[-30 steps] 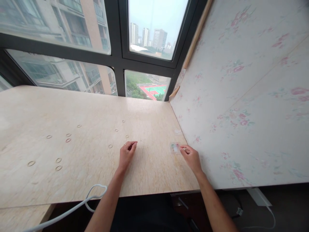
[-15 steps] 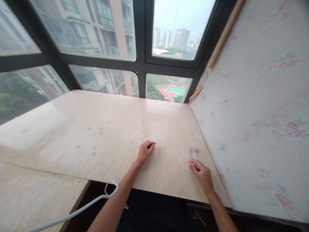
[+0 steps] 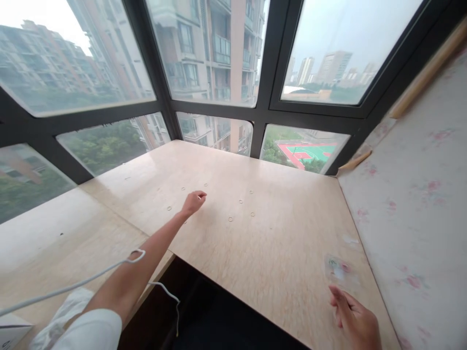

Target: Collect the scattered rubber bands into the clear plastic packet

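Rubber bands [image 3: 230,218] lie scattered over the desk [image 3: 277,243] at mid-frame. Left hand [image 3: 193,201] stretches out among them, fingers pinched together; whether it grips one I cannot tell. Right hand [image 3: 355,318], lower right, rests loosely open and empty, near a small clear packet [image 3: 337,270].

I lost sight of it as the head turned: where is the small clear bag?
The small clear bag lies on the table at lower right, near the floral wall, just beyond the right hand.

No legible text, label or number on any surface
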Tool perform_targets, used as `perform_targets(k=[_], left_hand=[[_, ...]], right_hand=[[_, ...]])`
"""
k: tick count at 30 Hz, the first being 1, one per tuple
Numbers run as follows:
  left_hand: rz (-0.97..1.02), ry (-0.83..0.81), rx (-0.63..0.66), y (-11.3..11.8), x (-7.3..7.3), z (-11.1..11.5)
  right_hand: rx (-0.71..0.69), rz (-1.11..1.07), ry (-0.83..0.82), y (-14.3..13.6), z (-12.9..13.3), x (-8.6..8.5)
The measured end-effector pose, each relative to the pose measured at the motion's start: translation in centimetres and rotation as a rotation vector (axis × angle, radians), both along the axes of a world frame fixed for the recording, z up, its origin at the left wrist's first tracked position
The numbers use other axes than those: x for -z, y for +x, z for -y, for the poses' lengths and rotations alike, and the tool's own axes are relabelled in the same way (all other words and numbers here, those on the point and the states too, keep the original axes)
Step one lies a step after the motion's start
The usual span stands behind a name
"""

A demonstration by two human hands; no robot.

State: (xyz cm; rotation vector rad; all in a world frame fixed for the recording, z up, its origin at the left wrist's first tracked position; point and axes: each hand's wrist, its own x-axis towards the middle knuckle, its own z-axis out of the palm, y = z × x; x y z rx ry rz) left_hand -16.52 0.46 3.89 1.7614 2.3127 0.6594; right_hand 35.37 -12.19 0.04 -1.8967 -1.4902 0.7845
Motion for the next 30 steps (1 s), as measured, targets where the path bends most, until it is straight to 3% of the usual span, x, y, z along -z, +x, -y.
perform_targets(k=[3, 7, 14, 22, 30], left_hand=[[-0.079, -0.097, -0.087, -3.8, -0.3, 0.1], [-0.128, -0.193, -0.105, -5.9, 0.1, 0.0], [-0.136, -0.244, -0.033, -6.1, 0.8, -1.0], [-0.156, -0.332, 0.034, -6.6, 0.0, -2.5], [-0.072, -0.4, 0.052, -6.3, -0.5, -3.3]], right_hand=[[-0.026, -0.001, -0.012, -0.1, -0.1, 0.0], [-0.042, 0.013, -0.008, 0.2, -0.2, 0.4], [-0.077, 0.013, -0.036, 0.8, -0.2, 1.0], [-0.012, -0.042, -0.003, 0.8, -0.1, 1.5], [0.025, -0.051, 0.085, -1.4, 0.6, -1.4]])
